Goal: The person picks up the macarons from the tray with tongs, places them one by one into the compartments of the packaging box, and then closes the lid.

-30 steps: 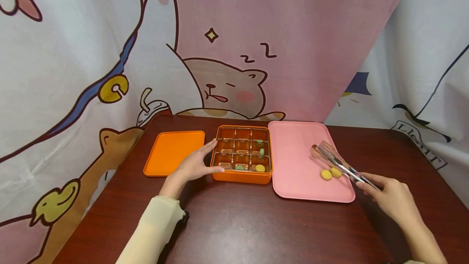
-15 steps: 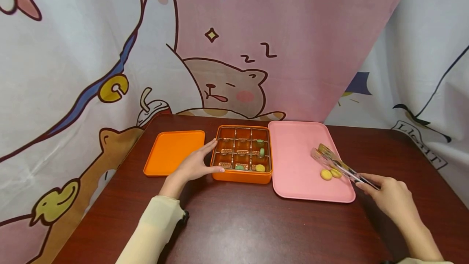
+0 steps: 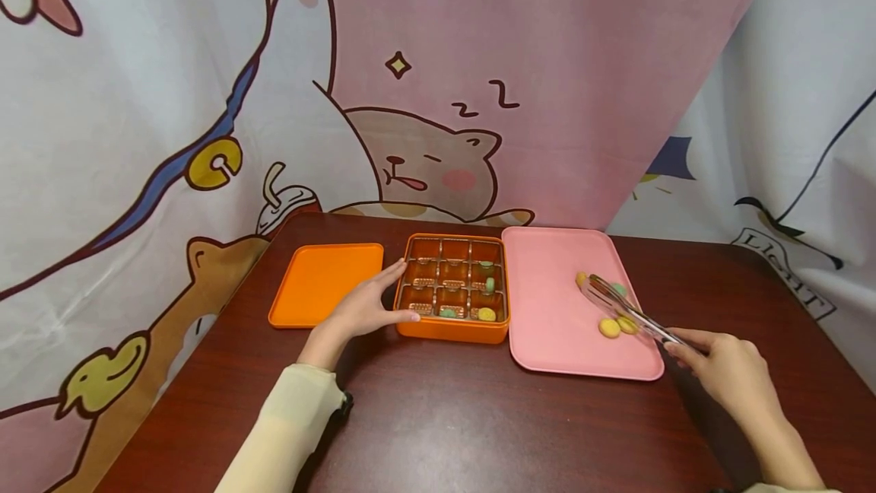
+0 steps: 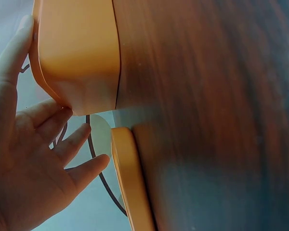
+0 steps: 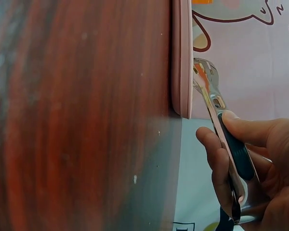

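Observation:
My left hand [image 3: 366, 305] rests its spread thumb and fingers against the left side and front corner of an orange divided box [image 3: 452, 331]. In the left wrist view its fingertips touch the box wall. A few green pieces [image 3: 489, 284] and one round yellow piece [image 3: 487, 314] lie in the box's compartments. My right hand [image 3: 732, 367] grips metal tongs [image 3: 646, 322] with dark handle grips. The tongs' heads are low over the pink tray [image 3: 547, 341], among small round yellow pieces [image 3: 609, 328] and a green piece [image 3: 618, 290] partly behind them. Whether they pinch a piece is unclear.
A flat orange lid [image 3: 325, 285] lies left of the box, and the tray stands against the box's right side. All are on a dark wooden table [image 3: 438, 417]. A cartoon-printed cloth [image 3: 561, 97] hangs behind the table.
The tongs have turned slightly and their heads have come nearer together. A yellow piece and a green piece show more plainly beside them. My left hand and the box have stayed put.

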`<state>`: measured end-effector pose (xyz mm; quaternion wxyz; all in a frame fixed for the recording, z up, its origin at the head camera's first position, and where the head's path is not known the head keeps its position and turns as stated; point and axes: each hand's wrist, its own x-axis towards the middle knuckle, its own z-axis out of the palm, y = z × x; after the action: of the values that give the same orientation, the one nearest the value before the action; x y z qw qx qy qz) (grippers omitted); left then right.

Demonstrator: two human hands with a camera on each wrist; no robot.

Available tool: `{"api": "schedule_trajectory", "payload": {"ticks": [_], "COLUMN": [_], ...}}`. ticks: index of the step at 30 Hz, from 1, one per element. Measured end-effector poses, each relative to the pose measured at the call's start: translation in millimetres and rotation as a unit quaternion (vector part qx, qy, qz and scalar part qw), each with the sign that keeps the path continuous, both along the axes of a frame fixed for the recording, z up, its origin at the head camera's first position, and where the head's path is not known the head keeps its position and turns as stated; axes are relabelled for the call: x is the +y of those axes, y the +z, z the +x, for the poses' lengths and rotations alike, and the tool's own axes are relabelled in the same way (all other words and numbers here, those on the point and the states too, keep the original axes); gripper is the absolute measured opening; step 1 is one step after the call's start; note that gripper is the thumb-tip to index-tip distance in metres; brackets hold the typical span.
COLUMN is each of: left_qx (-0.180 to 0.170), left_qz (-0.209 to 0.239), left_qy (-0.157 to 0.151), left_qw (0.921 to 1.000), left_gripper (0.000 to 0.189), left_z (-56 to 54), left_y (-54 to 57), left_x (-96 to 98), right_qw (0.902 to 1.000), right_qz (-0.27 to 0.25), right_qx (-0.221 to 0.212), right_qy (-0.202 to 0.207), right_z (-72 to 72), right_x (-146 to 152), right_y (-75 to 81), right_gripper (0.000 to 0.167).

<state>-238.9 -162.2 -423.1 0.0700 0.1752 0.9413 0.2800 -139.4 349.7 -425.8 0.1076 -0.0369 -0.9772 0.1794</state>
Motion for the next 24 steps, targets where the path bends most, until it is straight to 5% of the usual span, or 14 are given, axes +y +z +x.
{"api": "schedule_trajectory", "payload": {"ticks": [15,24], "left_qx": [-0.001,0.0], "left_qz": [-0.004,-0.007], "left_qy": [0.001,0.003], "left_qw": [1.0,1.0], "left_gripper": [0.102,0.102], "left_z": [0.0,-0.4], "left_y": [0.3,-0.7], "left_x": [0.2,-0.1], "right_qw": [0.9997,0.9997], "right_qz": [0.002,-0.001], "right_qx": [0.023,-0.026], "right_qy": [0.002,0.005], "right_z": [3.3,-2.9], "right_x": [0.3,1.6], "right_y": [-0.3,2.9], "right_gripper": [0.032,0.039]}}
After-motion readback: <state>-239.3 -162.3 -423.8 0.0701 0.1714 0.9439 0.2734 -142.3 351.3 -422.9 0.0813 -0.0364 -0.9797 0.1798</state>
